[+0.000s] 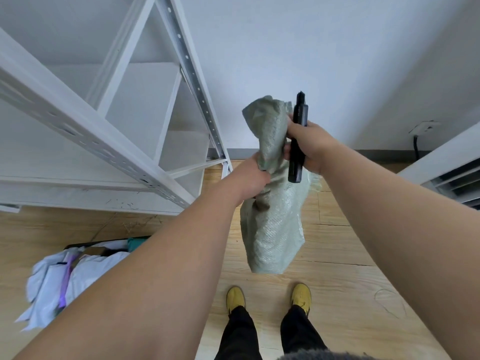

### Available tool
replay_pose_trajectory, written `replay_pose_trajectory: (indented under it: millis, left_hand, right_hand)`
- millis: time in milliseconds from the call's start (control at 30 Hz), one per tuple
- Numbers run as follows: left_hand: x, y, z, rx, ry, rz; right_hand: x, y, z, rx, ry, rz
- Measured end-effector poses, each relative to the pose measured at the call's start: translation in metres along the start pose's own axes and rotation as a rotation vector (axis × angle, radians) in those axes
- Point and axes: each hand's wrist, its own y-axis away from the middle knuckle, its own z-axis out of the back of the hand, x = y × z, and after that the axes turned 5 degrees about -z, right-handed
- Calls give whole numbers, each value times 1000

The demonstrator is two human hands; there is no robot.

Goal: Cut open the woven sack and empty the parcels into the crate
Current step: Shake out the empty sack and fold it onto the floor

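The pale green woven plastic sack hangs limp in front of the person, its long axis running from about 12 o'clock down to 6 o'clock, the lower end dangling above the light wooden floor just ahead of the yellow shoes. It looks slack and flat, so I judge it to be mostly or wholly emptied.

The left hand grips the sack at its bunched middle, fingers curled round the gathered cloth. The right hand is just beside it at 1 o'clock and slightly higher; its fingers are wrapped round a long black cutter handle, which stands nearly upright and parallel to the sack, and the same hand seems also to pinch the upper fold of the sack against the handle, though the fingertips are hidden behind the cloth. The sack's top flap rises at 12 o'clock above both hands.

The dark crate lies on the floor at 8 o'clock from the hands, well apart and low, mostly covered by the left forearm; white and pale blue plastic mailer parcels are heaped in and over it, some spilling past its edge. A white metal shelving rack stands at 10 o'clock.

The left hand is the nearer one to the crate. Any remaining shake-out would call for swinging the sack's open end leftward and down toward 8 o'clock; which end is cut open I cannot tell.
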Motion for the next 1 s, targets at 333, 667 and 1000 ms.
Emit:
replay_pose_trajectory:
  millis: [333,667,1000]
  left_hand:
    - [32,-1,12,-19,-810,-383]
    - [62,-14,-5,-681,-35,451]
    - [84,-29,-52,-376,1036,490]
  right_hand:
    - [0,-5,40,-86,-155,-385]
    - [-66,-4,29,-415,-185,-488]
    - [-121,23,34,-438,-279,-426]
